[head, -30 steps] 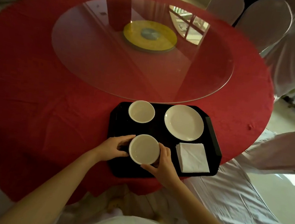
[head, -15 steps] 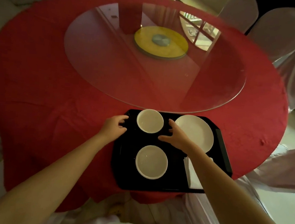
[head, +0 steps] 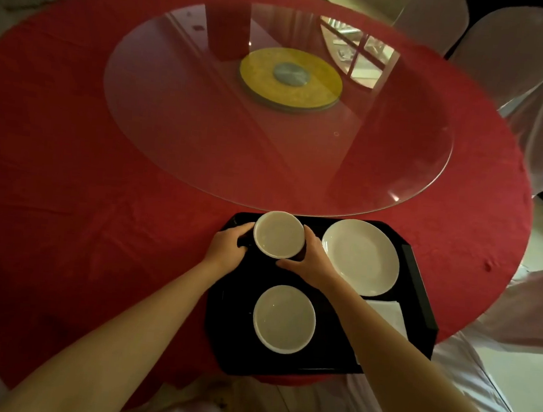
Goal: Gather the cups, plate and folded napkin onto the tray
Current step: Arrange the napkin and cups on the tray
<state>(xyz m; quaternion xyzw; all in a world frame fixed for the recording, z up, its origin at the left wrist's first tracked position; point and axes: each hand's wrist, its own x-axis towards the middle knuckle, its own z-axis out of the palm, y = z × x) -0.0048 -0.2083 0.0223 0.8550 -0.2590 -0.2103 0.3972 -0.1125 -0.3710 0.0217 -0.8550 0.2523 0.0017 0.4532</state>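
A black tray (head: pixel 419 284) lies on the red table's near edge. On it stand two white cups, a white plate (head: pixel 361 256) at the far right, and a folded white napkin (head: pixel 388 314) partly hidden under my right forearm. The far cup (head: pixel 279 234) is clasped from both sides: my left hand (head: pixel 229 246) curls on its left wall, my right hand (head: pixel 310 258) on its right. The near cup (head: pixel 284 318) stands alone, untouched.
A glass turntable (head: pixel 204 127) with a yellow hub (head: pixel 291 76) covers the middle of the red tablecloth (head: pixel 66 204). White-covered chairs (head: pixel 507 45) stand at the far right, and another (head: pixel 515 325) sits close beside the tray.
Both hands left the near cup a second ago, reached forward, and now close around the far cup. The view has shifted closer over the tray.
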